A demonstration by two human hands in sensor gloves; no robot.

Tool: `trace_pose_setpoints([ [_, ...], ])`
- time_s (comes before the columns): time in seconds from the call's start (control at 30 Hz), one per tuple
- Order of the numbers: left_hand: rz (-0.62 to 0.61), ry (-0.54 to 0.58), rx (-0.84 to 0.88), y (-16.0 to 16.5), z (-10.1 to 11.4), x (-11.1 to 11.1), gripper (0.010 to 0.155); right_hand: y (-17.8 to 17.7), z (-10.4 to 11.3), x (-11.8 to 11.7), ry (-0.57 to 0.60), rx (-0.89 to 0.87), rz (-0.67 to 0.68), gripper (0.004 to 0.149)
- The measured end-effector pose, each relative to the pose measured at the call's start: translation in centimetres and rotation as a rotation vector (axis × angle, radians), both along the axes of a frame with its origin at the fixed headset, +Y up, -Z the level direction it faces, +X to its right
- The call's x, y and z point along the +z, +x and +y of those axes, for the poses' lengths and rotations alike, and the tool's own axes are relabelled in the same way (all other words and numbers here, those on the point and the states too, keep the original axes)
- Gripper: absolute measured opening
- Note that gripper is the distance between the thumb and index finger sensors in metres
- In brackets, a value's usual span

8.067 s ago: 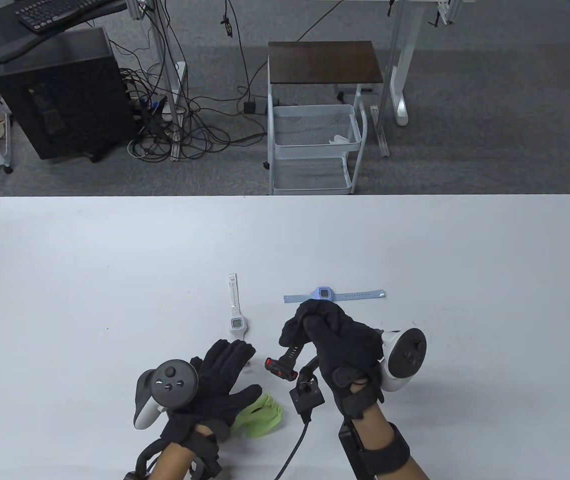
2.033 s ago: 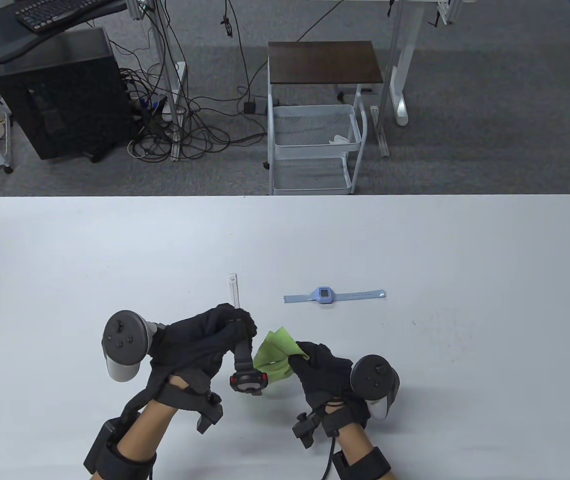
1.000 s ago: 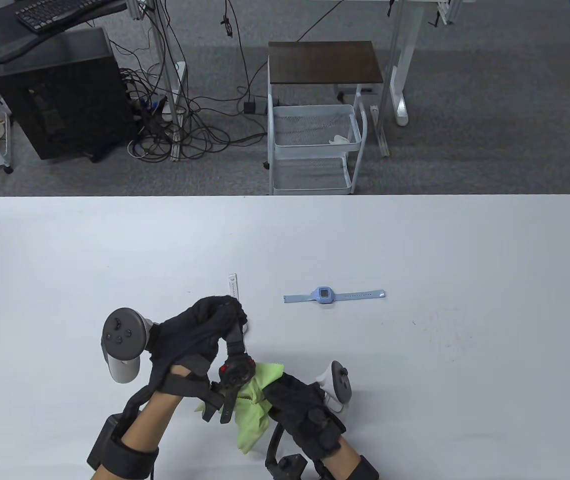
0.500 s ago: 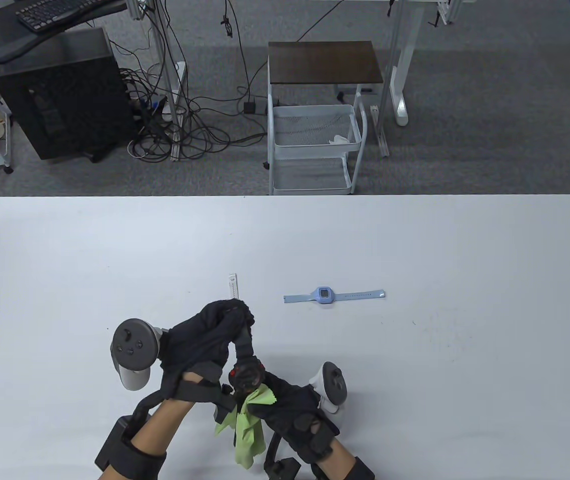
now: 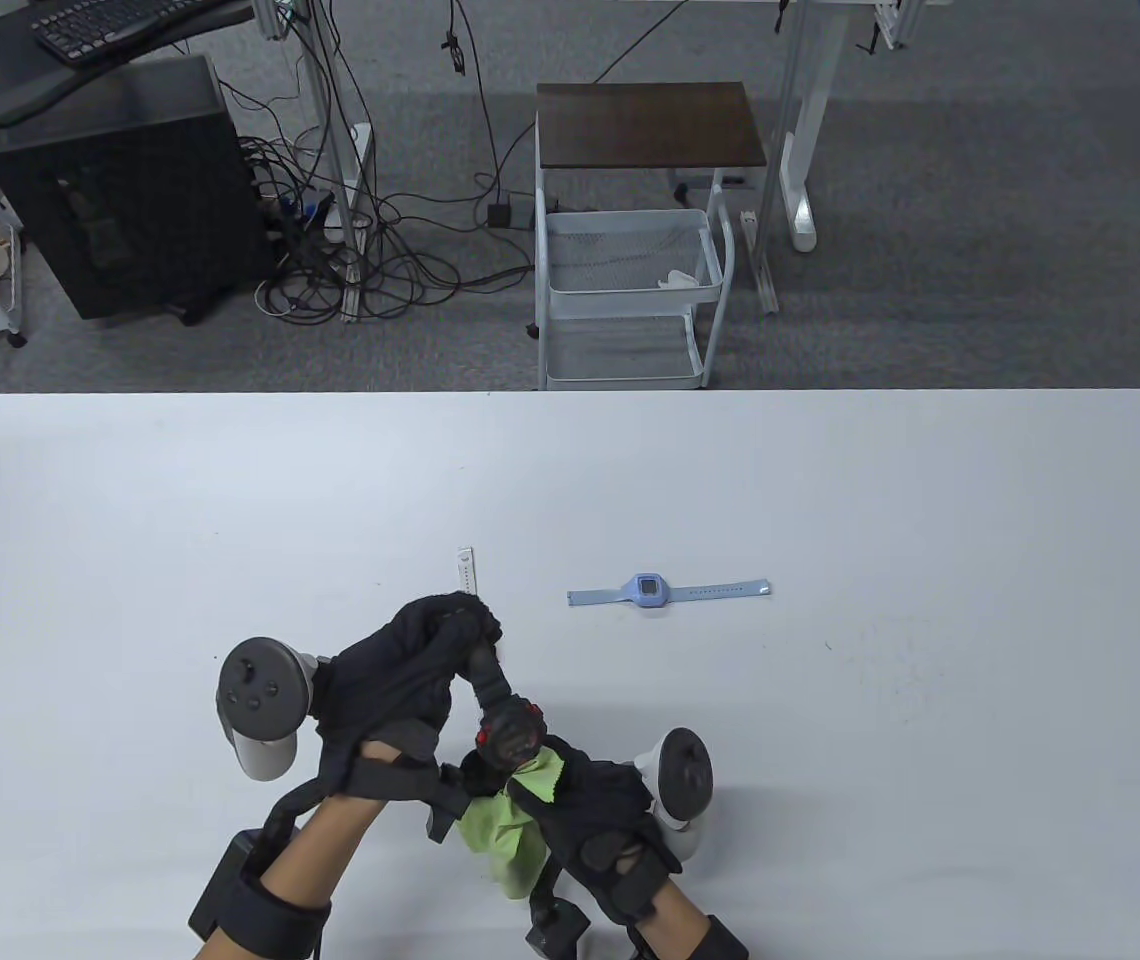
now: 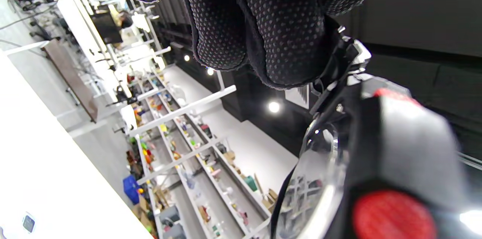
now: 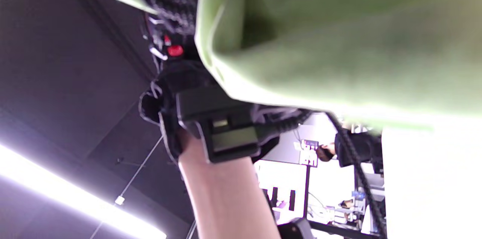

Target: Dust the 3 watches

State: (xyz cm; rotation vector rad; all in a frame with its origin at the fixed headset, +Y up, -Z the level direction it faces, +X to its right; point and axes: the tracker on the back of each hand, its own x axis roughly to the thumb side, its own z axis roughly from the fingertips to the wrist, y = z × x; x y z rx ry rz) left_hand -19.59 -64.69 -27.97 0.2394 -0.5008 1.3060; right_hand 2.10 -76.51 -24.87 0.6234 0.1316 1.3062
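Gripping black watch (image 5: 508, 727) (strap end): left hand (image 5: 400, 665); right hand (image 5: 595, 805) holds cloth (image 5: 495, 825).

Table view: even, bright overhead light, sharp, soft shadows under the hands on the bench (image 5: 830, 480). Left wrist view: black watch (image 6: 380, 163) at lower right blurred, ceiling spots glaring. Right wrist view: green cloth (image 7: 339, 35) defocused, bright strip glare at lower left.

black gloves (image 5: 400, 670), grey trackers (image 5: 255, 695), wrist straps (image 5: 260, 905)
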Motion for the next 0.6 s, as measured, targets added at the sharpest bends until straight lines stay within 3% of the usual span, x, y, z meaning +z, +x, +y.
trace_pose_setpoints([
  [0.23,-0.001,0.006,0.011,-0.22,0.1,-0.02,0.044,0.09,0.13,-0.03,0.0,-0.008,-0.038,0.049],
  [0.43,0.001,0.006,0.021,-0.37,0.16,-0.07,0.044,0.43,-0.5,-0.12,-0.088,-0.015,-0.078,0.047],
  [0.6,0.009,0.009,0.015,-0.59,0.2,-0.14,0.044,0.74,-0.31,-0.16,-0.049,0.058,-0.135,0.047],
])
